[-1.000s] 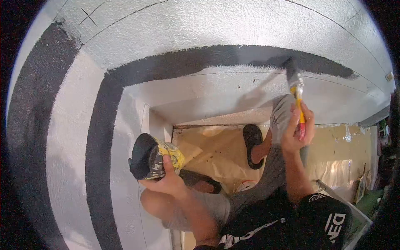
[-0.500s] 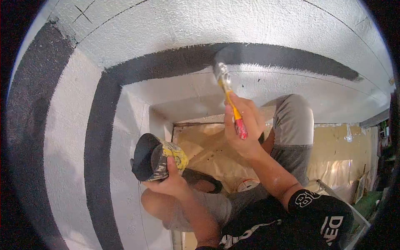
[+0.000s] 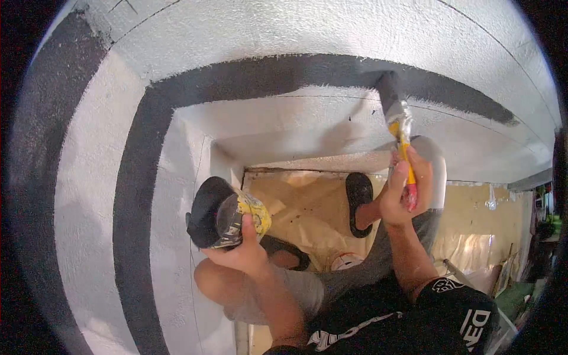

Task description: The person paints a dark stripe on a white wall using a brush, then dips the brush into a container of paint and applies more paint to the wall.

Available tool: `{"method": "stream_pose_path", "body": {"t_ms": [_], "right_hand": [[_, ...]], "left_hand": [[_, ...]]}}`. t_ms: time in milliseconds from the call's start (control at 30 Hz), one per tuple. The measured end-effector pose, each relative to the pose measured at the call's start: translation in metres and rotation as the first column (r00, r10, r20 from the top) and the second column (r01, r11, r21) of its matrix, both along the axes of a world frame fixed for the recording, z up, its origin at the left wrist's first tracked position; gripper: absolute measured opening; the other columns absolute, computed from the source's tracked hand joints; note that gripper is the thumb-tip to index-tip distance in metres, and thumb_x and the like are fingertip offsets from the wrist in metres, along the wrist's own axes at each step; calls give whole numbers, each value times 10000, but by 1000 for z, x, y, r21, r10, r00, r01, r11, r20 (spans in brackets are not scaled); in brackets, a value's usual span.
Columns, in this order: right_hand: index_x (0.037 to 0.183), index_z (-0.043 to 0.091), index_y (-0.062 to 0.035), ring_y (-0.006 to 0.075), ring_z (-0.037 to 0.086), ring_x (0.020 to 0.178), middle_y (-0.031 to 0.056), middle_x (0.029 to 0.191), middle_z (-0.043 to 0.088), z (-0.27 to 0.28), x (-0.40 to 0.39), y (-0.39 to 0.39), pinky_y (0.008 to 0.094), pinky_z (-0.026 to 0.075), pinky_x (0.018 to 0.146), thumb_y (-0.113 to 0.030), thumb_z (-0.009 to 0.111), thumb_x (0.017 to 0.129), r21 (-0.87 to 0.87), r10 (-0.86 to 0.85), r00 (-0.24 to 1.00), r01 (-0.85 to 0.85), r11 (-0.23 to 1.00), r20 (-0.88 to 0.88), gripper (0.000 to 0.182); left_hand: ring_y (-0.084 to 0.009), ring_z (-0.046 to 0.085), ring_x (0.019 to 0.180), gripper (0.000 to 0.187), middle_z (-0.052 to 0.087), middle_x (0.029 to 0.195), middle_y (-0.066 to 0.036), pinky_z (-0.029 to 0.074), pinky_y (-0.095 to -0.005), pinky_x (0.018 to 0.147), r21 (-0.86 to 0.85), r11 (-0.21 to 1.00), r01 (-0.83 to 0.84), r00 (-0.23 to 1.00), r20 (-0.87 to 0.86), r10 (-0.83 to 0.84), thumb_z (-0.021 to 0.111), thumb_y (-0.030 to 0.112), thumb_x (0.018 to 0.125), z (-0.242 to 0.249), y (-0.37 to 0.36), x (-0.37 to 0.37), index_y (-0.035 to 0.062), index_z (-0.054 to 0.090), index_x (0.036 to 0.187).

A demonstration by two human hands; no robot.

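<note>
My right hand (image 3: 408,186) is closed around the yellow and red handle of a paintbrush (image 3: 402,127). Dark paint coats the bristles, which touch the dark grey stripe (image 3: 236,77) on the white textured wall (image 3: 284,35). Held in my left hand (image 3: 242,251) is a paint-smeared yellow and black cup (image 3: 251,213), tilted, with a wide dark rim facing left. How much paint is inside cannot be made out.
More dark stripes (image 3: 139,195) run down the wall at left. Brown paper (image 3: 296,201) covers the floor beneath my feet in black sandals (image 3: 359,204). A white round container (image 3: 346,261) stands by my leg. Metal ladder-like rails (image 3: 455,272) and clutter lie at right.
My right hand and the paintbrush have moved right along the dark stripe. The cup in my left hand stays nearly in place. The view has shifted slightly, and a sandalled foot now shows.
</note>
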State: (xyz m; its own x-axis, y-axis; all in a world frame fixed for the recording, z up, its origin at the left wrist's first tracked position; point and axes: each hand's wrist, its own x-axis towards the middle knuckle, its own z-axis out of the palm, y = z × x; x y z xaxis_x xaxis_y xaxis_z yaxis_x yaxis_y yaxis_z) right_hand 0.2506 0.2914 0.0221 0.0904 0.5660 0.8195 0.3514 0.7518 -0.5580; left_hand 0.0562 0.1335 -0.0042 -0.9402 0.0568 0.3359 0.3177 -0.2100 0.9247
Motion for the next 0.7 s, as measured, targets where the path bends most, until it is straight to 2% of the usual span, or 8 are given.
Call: {"method": "stream_pose_path", "body": {"t_ms": [67, 133, 200, 367, 433, 467, 533, 700], "right_hand": [[1114, 637, 74, 286, 650, 725, 200, 899, 666, -3, -16, 0, 340, 529, 673, 64, 622, 828, 101, 31, 991, -44, 994, 128, 287], [1117, 648, 64, 281, 657, 735, 202, 900, 666, -3, -42, -2, 329, 527, 665, 77, 641, 810, 56, 86, 989, -93, 994, 121, 307], [1156, 624, 43, 241, 678, 808, 173, 944, 689, 0, -64, -4, 315, 534, 739, 31, 600, 894, 19, 87, 976, -93, 996, 201, 264], [1181, 628, 7, 249, 682, 816, 164, 954, 682, 7, -92, -19, 322, 538, 757, 28, 622, 881, -23, 239, 960, -239, 971, 146, 300], [1148, 671, 13, 265, 650, 713, 163, 916, 669, 6, -97, -23, 305, 526, 653, 74, 687, 774, 34, 244, 966, -248, 968, 86, 380], [1148, 671, 13, 265, 650, 713, 163, 916, 669, 7, -98, -26, 305, 526, 653, 74, 687, 774, 30, 244, 965, -248, 968, 92, 380], [1192, 634, -2, 258, 673, 826, 178, 977, 671, 11, -98, -30, 306, 533, 750, 50, 644, 857, -42, 340, 913, -340, 940, 225, 339], [1142, 655, 20, 265, 671, 835, 183, 979, 666, 3, -100, -10, 309, 529, 755, 87, 645, 837, -19, 281, 942, -283, 959, 181, 313]], "left_hand": [[-285, 562, 1152, 870, 516, 1297, -199, 473, -389, 1005, -76, 997, -4, 1000, -30, 2, 854, 75, 691, -2, -2, 0, -73, 358, 1390], [-285, 561, 1153, 877, 514, 1300, -199, 469, -390, 1008, -78, 997, -24, 999, -36, 21, 863, 88, 684, 0, -1, 0, -74, 359, 1383], [-285, 559, 1155, 884, 511, 1303, -200, 466, -391, 1011, -78, 996, -44, 998, -39, 41, 872, 101, 677, -4, -4, -2, -75, 361, 1376], [-285, 557, 1163, 862, 507, 1308, -198, 465, -388, 1014, -67, 996, -52, 996, -76, 47, 868, 117, 681, -5, -6, -4, -66, 371, 1362], [-283, 560, 1159, 862, 511, 1304, -197, 466, -388, 1013, -30, 999, -41, 998, -42, 40, 868, 121, 683, 0, -4, -4, -64, 371, 1363], [-281, 563, 1154, 863, 515, 1300, -196, 468, -388, 1011, 2, 1000, -25, 1000, -10, 25, 869, 124, 685, 1, -4, -4, -63, 371, 1364], [-279, 565, 1151, 863, 520, 1295, -195, 470, -390, 1011, 21, 1000, 10, 1000, 17, -11, 866, 120, 686, 5, -4, -3, -63, 369, 1367], [-278, 569, 1151, 863, 527, 1288, -192, 470, -392, 1013, 11, 999, 40, 998, -42, -39, 859, 106, 691, -8, -9, -11, -67, 361, 1375]]}}
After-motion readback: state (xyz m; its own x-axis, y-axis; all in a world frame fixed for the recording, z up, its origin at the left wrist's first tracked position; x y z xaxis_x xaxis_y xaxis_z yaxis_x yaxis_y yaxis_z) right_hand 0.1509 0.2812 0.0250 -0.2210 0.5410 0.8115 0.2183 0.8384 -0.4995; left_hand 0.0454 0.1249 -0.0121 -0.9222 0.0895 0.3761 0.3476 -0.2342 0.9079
